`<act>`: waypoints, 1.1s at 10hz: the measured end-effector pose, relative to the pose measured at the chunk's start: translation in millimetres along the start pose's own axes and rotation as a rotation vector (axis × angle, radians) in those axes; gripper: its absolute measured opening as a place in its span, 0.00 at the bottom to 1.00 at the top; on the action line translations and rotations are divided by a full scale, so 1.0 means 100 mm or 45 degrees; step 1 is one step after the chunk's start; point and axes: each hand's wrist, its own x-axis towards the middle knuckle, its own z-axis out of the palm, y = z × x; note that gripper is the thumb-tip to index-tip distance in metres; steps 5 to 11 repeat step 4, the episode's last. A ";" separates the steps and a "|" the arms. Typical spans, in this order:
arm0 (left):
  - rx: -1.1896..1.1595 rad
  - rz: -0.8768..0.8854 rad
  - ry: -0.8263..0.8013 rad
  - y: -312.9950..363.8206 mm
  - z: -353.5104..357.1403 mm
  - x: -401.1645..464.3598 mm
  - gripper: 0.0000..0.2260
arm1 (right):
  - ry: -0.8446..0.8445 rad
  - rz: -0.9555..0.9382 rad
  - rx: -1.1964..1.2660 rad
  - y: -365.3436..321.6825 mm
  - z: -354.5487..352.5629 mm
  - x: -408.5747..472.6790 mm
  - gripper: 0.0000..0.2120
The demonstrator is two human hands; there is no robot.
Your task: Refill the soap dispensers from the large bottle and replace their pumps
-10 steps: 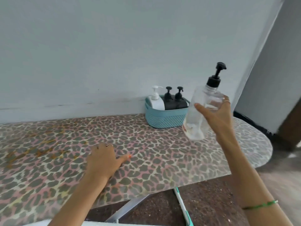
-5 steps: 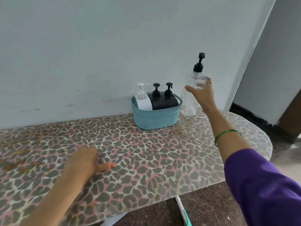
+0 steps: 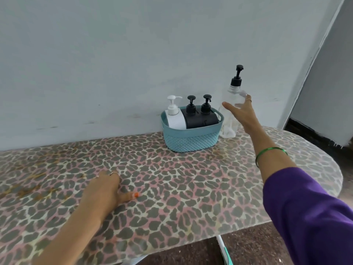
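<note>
The clear bottle (image 3: 230, 113) is down on the desk (image 3: 191, 184) now, where a second ago it was up in the air and tipped over, well out in front of the basket (image 3: 191, 139). It stands upright, long axis straight up, black pump (image 3: 237, 76) on top with its nozzle turned to the right, and its base sits just beside the right end of the basket, close against the wall (image 3: 114, 54). The right hand (image 3: 241, 113) is stretched out to it, thumb across the front of the bottle and a ringed finger showing round the far side, so the hand holds the bottle about its middle, though loosely by the look of it. Only a little white residue shows at the bottom of the bottle. Left of that hand, inside the basket, a white dispenser (image 3: 174, 117) and a black dispenser block (image 3: 200, 118) with two black pumps all stand upright, the white nozzle pointing right toward the bottle. The left hand (image 3: 104, 190) lies palm down on the leopard-print desk, nearer me and well apart from the basket, much where it was before; its thumb sticks out to the right and the fingers are spread flat, gripping nothing. A green bangle (image 3: 270, 152) circles the right wrist, a purple sleeve (image 3: 309, 217) behind it.
</note>
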 end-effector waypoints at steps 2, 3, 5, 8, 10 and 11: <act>-0.042 -0.012 -0.032 -0.01 0.02 -0.06 0.27 | -0.080 0.052 -0.013 -0.12 -0.05 -0.06 0.45; -0.068 -0.008 -0.001 -0.06 0.04 -0.08 0.31 | -0.006 0.022 -0.059 -0.12 -0.08 -0.11 0.41; -0.122 -0.009 0.026 -0.06 0.06 -0.14 0.32 | 0.170 0.007 -0.206 -0.19 -0.09 -0.28 0.38; -0.122 -0.009 0.026 -0.06 0.06 -0.14 0.32 | 0.170 0.007 -0.206 -0.19 -0.09 -0.28 0.38; -0.122 -0.009 0.026 -0.06 0.06 -0.14 0.32 | 0.170 0.007 -0.206 -0.19 -0.09 -0.28 0.38; -0.122 -0.009 0.026 -0.06 0.06 -0.14 0.32 | 0.170 0.007 -0.206 -0.19 -0.09 -0.28 0.38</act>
